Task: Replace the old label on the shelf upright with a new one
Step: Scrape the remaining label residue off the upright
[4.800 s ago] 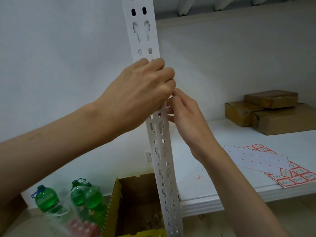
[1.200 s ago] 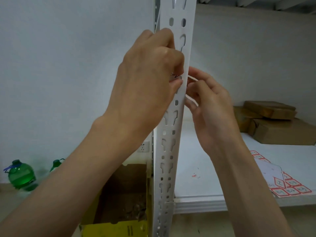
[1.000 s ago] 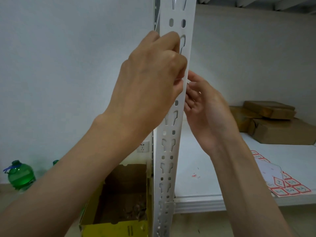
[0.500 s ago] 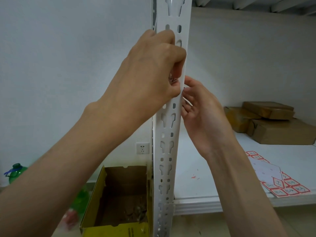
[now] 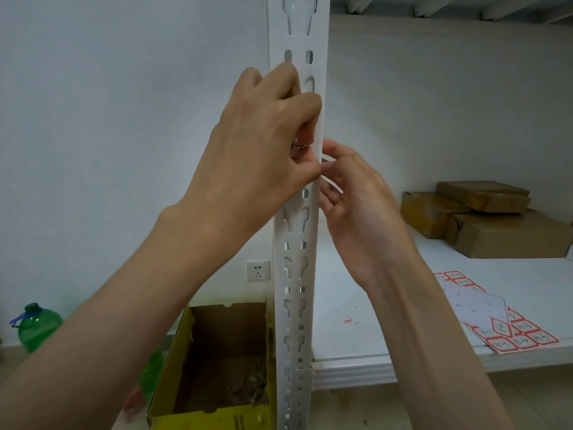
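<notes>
Upright: white slotted shelf upright (image 5: 296,274), vertical at centre
Label: label (image 5: 298,148) with dark writing on its face, mostly hidden by fingers
Left hand: left hand (image 5: 263,156) curled over the label from 9 o'clock, fingertips pinching it
Right hand: right hand (image 5: 356,200) at 3 o'clock, fingers curled against the upright's edge; grip unclear
Sheet: label sheet (image 5: 493,318) on shelf at 4 o'clock

White slotted upright (image 5: 294,274), red-bordered label sheet (image 5: 524,335), green bottle (image 5: 35,325), perhaps yellow box (image 5: 217,364).
</notes>
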{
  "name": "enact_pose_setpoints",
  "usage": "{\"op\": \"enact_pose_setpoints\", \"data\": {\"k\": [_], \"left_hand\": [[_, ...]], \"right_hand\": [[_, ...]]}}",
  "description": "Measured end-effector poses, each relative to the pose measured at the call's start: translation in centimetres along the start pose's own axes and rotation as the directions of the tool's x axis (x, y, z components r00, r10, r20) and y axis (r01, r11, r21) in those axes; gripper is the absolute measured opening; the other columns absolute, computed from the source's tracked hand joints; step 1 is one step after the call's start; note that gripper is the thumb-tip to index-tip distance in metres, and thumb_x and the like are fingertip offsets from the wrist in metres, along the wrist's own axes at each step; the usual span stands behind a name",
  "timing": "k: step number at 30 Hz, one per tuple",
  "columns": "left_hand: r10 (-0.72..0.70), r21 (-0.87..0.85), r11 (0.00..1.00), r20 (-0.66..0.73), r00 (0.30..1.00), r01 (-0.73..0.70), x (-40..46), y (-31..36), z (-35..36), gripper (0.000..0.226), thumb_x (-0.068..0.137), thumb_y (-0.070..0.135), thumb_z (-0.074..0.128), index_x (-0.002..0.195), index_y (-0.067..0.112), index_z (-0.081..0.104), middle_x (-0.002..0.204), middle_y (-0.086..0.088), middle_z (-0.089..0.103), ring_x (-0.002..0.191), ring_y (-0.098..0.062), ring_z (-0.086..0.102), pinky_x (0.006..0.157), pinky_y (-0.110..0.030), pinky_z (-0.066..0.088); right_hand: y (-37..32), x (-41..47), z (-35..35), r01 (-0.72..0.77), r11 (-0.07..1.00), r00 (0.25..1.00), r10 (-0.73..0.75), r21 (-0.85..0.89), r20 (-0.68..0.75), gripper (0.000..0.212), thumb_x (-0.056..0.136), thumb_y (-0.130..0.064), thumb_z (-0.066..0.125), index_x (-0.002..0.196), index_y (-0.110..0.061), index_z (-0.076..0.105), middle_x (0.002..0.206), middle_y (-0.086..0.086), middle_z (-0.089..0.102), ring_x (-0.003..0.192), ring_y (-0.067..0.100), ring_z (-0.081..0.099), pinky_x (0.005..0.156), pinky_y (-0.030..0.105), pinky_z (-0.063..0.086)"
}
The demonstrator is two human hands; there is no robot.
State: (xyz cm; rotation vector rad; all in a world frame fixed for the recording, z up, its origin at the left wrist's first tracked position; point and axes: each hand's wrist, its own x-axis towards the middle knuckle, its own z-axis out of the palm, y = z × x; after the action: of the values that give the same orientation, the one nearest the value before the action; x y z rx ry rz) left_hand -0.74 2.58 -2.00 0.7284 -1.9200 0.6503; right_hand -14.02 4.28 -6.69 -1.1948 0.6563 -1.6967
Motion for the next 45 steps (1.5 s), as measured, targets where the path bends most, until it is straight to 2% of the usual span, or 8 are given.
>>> {"op": "enact_pose_setpoints", "data": {"k": [5,10,14,18,24,39,42,45], "left_hand": [[0.001,-0.063,0.998,0.008,1.000,-0.001,-0.9,-0.7,0.1,0.017,0.079,0.020,0.069,0.088,0.015,0.055,0.102,0.003,0.042,0.093,-0.015,0.040,0.070,-0.020,0.037],[-0.170,-0.243,0.956,-0.013,0.985,0.162,-2.1,-1.0,0.3,0.053,0.078,0.031,0.077,0.119,0.009,0.052,0.117,-0.006,0.045,0.092,-0.005,0.052,0.074,-0.004,0.048],[-0.326,-0.350,0.889,-0.034,0.945,0.294,-2.0,-0.4,0.3,0.070,0.077,0.033,0.081,0.130,0.016,0.039,0.114,0.001,0.054,0.092,-0.012,0.063,0.069,-0.020,0.056],[-0.438,-0.391,0.823,0.026,0.898,0.413,-1.5,-0.1,0.3,0.077,0.077,0.033,0.082,0.138,0.017,0.037,0.105,0.011,0.060,0.081,0.006,0.063,0.065,-0.009,0.050],[-0.490,-0.403,0.772,0.114,0.864,0.491,-1.0,0.1,0.7,0.053,0.068,0.042,0.077,0.114,0.026,0.054,0.085,0.023,0.064,0.074,0.017,0.061,0.060,0.000,0.041],[-0.496,-0.215,0.835,0.099,0.862,0.506,0.0,0.2,1.1,0.050,0.064,0.050,0.062,0.103,0.021,0.052,0.084,0.017,0.061,0.083,-0.002,0.062,0.068,-0.025,0.052],[-0.485,-0.220,0.840,0.102,0.868,0.495,-0.1,0.1,1.0,0.049,0.064,0.051,0.059,0.104,0.023,0.052,0.085,0.021,0.060,0.084,-0.003,0.063,0.067,-0.020,0.051],[-0.463,-0.244,0.841,0.136,0.876,0.482,-0.3,-0.3,0.8,0.050,0.065,0.052,0.061,0.107,0.027,0.050,0.084,0.028,0.055,0.078,0.013,0.060,0.061,-0.006,0.046]], "right_hand": [[0.0,0.0,-0.2,0.005,1.000,1.000,-0.005,0.023,0.020,0.033,0.101,-0.007,0.043,0.128,-0.006,0.062,0.116,0.020,0.070,0.101,0.020,0.068,0.102,0.037,0.053],[0.1,0.1,-0.2,-0.005,1.000,0.999,0.005,0.025,0.036,0.033,0.100,-0.007,0.045,0.128,-0.008,0.062,0.111,0.008,0.076,0.102,0.017,0.072,0.098,0.035,0.056],[0.1,0.1,-0.2,-0.002,1.000,0.999,0.001,0.020,0.041,0.030,0.102,-0.010,0.046,0.127,-0.010,0.062,0.109,0.002,0.077,0.103,0.016,0.072,0.094,0.032,0.058],[0.2,0.2,-0.2,-0.005,0.999,0.999,0.004,0.034,0.045,0.031,0.101,-0.009,0.046,0.127,-0.011,0.062,0.110,0.002,0.076,0.104,0.017,0.072,0.097,0.033,0.057],[0.2,0.3,-0.2,-0.001,0.998,0.999,-0.002,0.061,0.052,0.033,0.099,-0.005,0.045,0.128,-0.009,0.062,0.110,0.006,0.076,0.104,0.021,0.072,0.098,0.034,0.056],[0.1,0.0,-0.1,0.017,0.999,0.999,-0.018,0.031,0.031,0.026,0.102,-0.008,0.045,0.117,-0.015,0.066,0.104,0.003,0.077,0.098,0.015,0.073,0.097,0.032,0.055],[0.1,0.1,-0.2,0.013,1.000,0.999,-0.014,0.017,0.034,0.028,0.102,-0.008,0.045,0.120,-0.014,0.065,0.105,0.001,0.077,0.098,0.015,0.073,0.096,0.032,0.056],[0.1,0.1,-0.3,0.017,1.000,0.999,-0.017,0.001,0.035,0.029,0.102,-0.008,0.045,0.122,-0.014,0.065,0.106,0.001,0.077,0.101,0.016,0.073,0.098,0.035,0.056]]}}
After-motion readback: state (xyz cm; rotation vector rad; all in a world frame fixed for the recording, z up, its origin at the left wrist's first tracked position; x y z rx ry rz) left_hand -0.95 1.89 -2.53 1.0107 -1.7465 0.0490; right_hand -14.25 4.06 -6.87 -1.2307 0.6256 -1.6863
